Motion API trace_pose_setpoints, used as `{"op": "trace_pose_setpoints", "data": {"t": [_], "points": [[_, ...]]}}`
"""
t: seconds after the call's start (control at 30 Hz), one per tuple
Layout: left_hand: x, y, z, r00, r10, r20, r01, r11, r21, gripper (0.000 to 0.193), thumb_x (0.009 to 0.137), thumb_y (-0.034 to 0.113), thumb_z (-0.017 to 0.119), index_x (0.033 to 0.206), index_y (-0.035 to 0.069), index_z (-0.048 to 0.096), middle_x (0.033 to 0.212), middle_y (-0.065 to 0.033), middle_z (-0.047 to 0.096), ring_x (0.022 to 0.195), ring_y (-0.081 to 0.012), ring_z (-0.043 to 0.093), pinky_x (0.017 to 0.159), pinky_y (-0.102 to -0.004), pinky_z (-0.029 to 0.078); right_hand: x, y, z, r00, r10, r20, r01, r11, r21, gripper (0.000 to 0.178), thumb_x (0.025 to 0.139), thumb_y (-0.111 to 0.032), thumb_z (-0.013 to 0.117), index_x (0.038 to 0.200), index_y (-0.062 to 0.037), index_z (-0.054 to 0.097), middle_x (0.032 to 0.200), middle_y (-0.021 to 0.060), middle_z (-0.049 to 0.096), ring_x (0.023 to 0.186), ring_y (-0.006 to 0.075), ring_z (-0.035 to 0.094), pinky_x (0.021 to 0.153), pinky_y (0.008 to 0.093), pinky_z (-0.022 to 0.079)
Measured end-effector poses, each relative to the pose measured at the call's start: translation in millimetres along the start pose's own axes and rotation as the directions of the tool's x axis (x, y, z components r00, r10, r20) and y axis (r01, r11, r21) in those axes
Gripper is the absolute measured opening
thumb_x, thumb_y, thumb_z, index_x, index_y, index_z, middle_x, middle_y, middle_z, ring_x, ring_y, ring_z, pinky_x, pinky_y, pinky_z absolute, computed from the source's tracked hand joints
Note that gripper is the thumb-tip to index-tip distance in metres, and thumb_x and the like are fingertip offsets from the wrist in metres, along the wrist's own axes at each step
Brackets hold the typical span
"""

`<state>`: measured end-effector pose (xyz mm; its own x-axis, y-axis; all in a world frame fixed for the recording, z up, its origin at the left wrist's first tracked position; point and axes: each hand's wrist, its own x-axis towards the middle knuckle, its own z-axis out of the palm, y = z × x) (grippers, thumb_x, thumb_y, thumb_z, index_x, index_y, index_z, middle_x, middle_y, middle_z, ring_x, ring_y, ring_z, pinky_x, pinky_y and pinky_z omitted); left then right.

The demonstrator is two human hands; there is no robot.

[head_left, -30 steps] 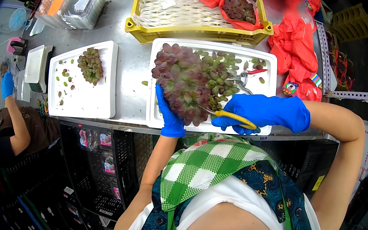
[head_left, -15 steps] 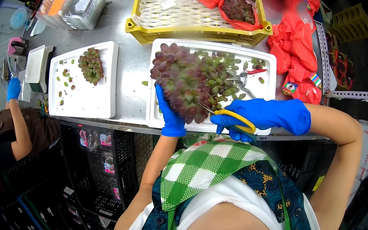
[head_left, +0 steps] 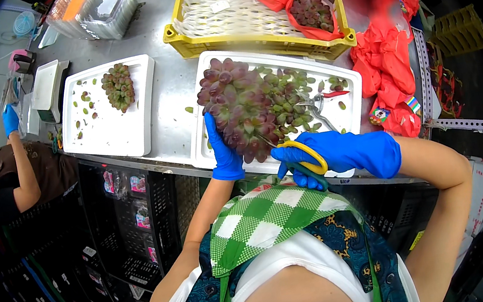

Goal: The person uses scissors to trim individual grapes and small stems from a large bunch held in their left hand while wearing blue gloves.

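Note:
A large bunch of reddish-purple grapes is held up over the left part of a white tray. My left hand, in a blue glove, supports its lower left side, with the fingers partly hidden behind the grapes. In my gloved right hand are scissors with one yellow and one green handle loop. Their blades reach into the bunch's lower right edge, where the tips are hidden. Green-purple grapes lie beside the bunch in the tray, next to red-handled snips.
A second white tray at left holds a smaller bunch and loose grapes. Behind stands a yellow crate with red-wrapped bunches. Red bags lie at right, clear plastic boxes at far left. Another person's gloved hand is beside a scale.
My right hand has shifted slightly left with the scissors, and their handles look farther apart. My left hand and the bunch stay nearly in place. The other person's hand has moved slightly.

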<state>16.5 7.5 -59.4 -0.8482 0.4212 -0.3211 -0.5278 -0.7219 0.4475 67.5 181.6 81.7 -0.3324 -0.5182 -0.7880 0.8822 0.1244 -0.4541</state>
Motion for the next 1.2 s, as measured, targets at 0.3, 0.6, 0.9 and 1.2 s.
{"op": "trace_pose_setpoints", "data": {"t": [0.3, 0.6, 0.9, 1.2], "points": [[-0.8, 0.3, 3.8, 1.0, -0.015, -0.003, 0.015, 1.0, 0.004, 0.06, 0.085, 0.05, 0.036, 0.129, 0.01, 0.03, 0.127, -0.0112, 0.039, 0.113, -0.0251, 0.043, 0.094, -0.0403, 0.037, 3.3, 0.1, -2.3, 0.999, -0.033, -0.022, 0.032, 0.999, -0.034, 0.048, 0.085, -0.046, 0.044, 0.091, 0.0, 0.057, 0.06, 0.0048, 0.055, 0.046, 0.0119, 0.053, 0.04, 0.0233, 0.043], [3.0, -0.2, -4.5, 1.0, 0.0, -0.001, 0.0, 1.0, -0.002, 0.061, 0.086, 0.051, 0.032, 0.13, 0.01, 0.029, 0.128, -0.012, 0.037, 0.114, -0.027, 0.041, 0.094, -0.0422, 0.037, 3.4, 5.0, -3.4, 0.982, -0.178, -0.056, 0.165, 0.968, -0.188, 0.048, 0.085, -0.046, 0.046, 0.087, 0.0005, 0.06, 0.049, 0.0023, 0.046, 0.04, 0.0102, 0.046, 0.037, 0.023, 0.036], [3.9, 12.8, 3.0, 0.998, 0.044, 0.035, -0.042, 0.998, -0.04, 0.06, 0.086, 0.051, 0.027, 0.131, 0.01, 0.028, 0.129, -0.0125, 0.035, 0.116, -0.0287, 0.039, 0.098, -0.0432, 0.032, -28.5, -2.4, 4.7, 0.983, -0.123, -0.135, 0.056, 0.905, -0.421, 0.038, 0.084, -0.041, 0.051, 0.09, -0.0047, 0.06, 0.055, 0.001, 0.049, 0.046, 0.0072, 0.046, 0.042, 0.0223, 0.035], [-2.1, 18.1, 18.4, 0.998, 0.036, -0.046, -0.033, 0.997, 0.063, 0.063, 0.085, 0.054, 0.03, 0.13, 0.011, 0.029, 0.129, -0.0106, 0.036, 0.116, -0.0263, 0.039, 0.097, -0.0411, 0.033, -11.8, 39.2, -1.0, 0.767, -0.584, -0.265, 0.271, 0.669, -0.692, 0.043, 0.076, -0.036, 0.062, 0.105, -0.0064, 0.053, 0.077, 0.0136, 0.06, 0.069, 0.0261, 0.059, 0.061, 0.0334, 0.045]]}}
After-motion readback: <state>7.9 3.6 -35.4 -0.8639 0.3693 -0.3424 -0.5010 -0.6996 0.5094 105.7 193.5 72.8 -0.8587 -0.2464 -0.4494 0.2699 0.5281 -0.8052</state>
